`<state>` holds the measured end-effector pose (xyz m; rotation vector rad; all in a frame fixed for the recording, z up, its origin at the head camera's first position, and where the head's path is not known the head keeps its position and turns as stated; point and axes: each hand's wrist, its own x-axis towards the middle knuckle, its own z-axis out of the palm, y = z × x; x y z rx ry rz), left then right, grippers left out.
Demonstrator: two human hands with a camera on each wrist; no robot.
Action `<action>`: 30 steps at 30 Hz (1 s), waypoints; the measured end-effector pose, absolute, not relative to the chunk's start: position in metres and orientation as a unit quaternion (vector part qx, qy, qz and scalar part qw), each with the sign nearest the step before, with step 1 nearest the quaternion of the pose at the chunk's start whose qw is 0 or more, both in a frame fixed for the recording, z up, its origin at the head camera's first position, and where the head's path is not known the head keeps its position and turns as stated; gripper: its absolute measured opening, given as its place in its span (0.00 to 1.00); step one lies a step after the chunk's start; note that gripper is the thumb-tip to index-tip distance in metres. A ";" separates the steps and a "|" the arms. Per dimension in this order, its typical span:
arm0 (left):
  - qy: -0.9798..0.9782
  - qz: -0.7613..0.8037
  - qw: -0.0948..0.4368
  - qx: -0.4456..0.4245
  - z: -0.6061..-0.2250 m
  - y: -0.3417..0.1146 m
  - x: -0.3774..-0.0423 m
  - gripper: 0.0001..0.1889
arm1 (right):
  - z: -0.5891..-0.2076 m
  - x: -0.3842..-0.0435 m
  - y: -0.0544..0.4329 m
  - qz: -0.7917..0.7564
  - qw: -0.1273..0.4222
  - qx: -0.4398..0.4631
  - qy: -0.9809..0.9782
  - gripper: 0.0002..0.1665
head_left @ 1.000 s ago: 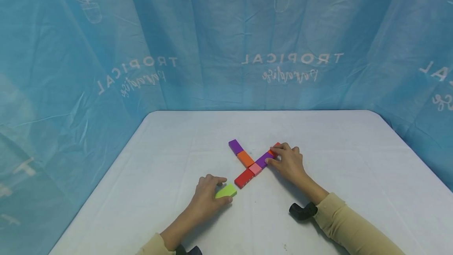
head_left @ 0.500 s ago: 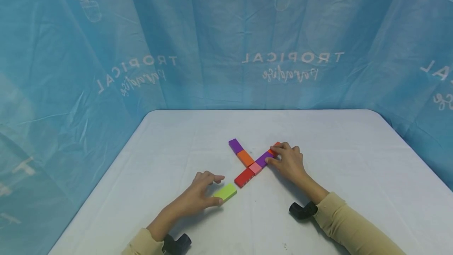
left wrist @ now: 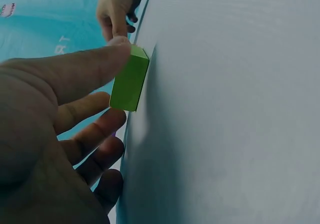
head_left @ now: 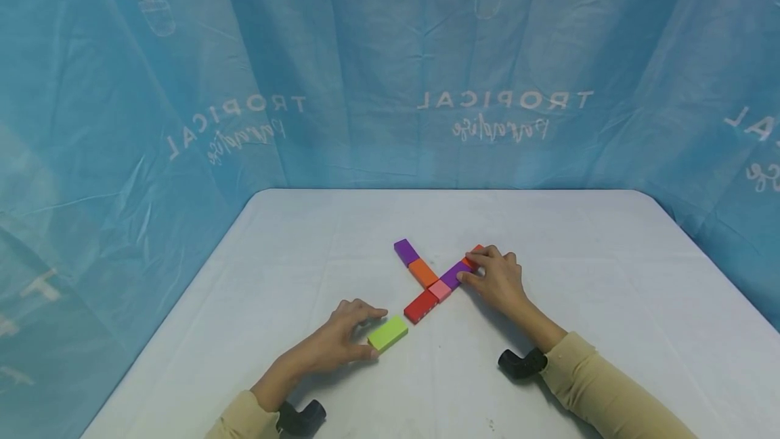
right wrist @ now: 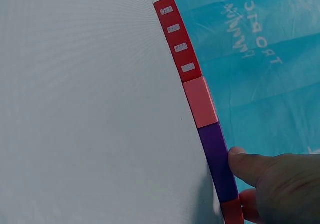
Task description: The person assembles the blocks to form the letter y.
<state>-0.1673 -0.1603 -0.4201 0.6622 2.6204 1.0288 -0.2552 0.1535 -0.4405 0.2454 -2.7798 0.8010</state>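
A lime-green block (head_left: 388,333) lies on the table, just short of the red block (head_left: 420,307). My left hand (head_left: 335,341) spreads its thumb and forefinger around the green block's outer end. In the left wrist view the thumb overlaps the green block (left wrist: 129,81), with the other fingers loose; whether the thumb touches is unclear. From the red block a row runs through a pink block (head_left: 439,290) and a purple block (head_left: 453,275) to an orange-red block (head_left: 479,248). My right hand (head_left: 501,281) grips the row there, thumb against the purple block, forefinger curled over the orange-red one, partly hiding it.
An orange block (head_left: 423,273) and a second purple block (head_left: 405,252) form a branch up and left from the pink block. White cloth covers the table (head_left: 305,242). A blue printed curtain (head_left: 378,73) surrounds it. Black wrist mounts (head_left: 522,364) sit below the hands.
My left hand has drawn back leftward and loosened, showing more of the green block, which stays put. The right hand and the other blocks have not moved.
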 end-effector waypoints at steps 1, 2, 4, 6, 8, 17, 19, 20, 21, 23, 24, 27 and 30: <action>0.899 0.351 0.124 0.229 -0.421 -0.160 -0.167 0.31 | -0.440 -0.255 0.153 0.274 0.119 0.084 -0.951 0.30; 0.899 0.351 0.124 0.232 -0.421 -0.160 -0.168 0.31 | -0.440 -0.255 0.153 0.275 0.120 0.083 -0.950 0.30; 0.898 0.351 0.123 0.236 -0.421 -0.160 -0.168 0.30 | -0.440 -0.255 0.153 0.275 0.121 0.083 -0.950 0.30; 0.897 0.352 0.123 0.238 -0.421 -0.159 -0.167 0.30 | -0.440 -0.254 0.153 0.276 0.122 0.083 -0.950 0.31; 0.897 0.352 0.123 0.237 -0.421 -0.158 -0.167 0.29 | -0.440 -0.254 0.153 0.276 0.123 0.083 -0.950 0.31; 0.912 0.329 0.109 0.221 -0.424 -0.151 -0.163 0.29 | -0.440 -0.253 0.152 0.272 0.125 0.084 -0.950 0.31; 0.914 0.327 0.094 0.221 -0.425 -0.149 -0.161 0.29 | -0.440 -0.253 0.152 0.271 0.126 0.083 -0.951 0.30; 0.915 0.327 0.088 0.220 -0.426 -0.148 -0.160 0.29 | -0.440 -0.253 0.152 0.271 0.126 0.084 -0.950 0.30; 0.916 0.327 0.083 0.219 -0.426 -0.147 -0.159 0.29 | -0.440 -0.253 0.152 0.271 0.127 0.085 -0.950 0.30; 0.917 0.326 0.074 0.215 -0.427 -0.145 -0.158 0.29 | -0.440 -0.253 0.152 0.273 0.128 0.085 -0.950 0.30; 0.918 0.326 0.072 0.213 -0.427 -0.144 -0.157 0.29 | -0.440 -0.253 0.152 0.273 0.128 0.085 -0.950 0.30; 0.920 0.325 0.063 0.209 -0.427 -0.141 -0.155 0.29 | -0.439 -0.253 0.152 0.273 0.126 0.085 -0.950 0.31; 0.923 0.322 0.057 0.202 -0.427 -0.139 -0.154 0.30 | -0.439 -0.253 0.151 0.273 0.123 0.082 -0.950 0.31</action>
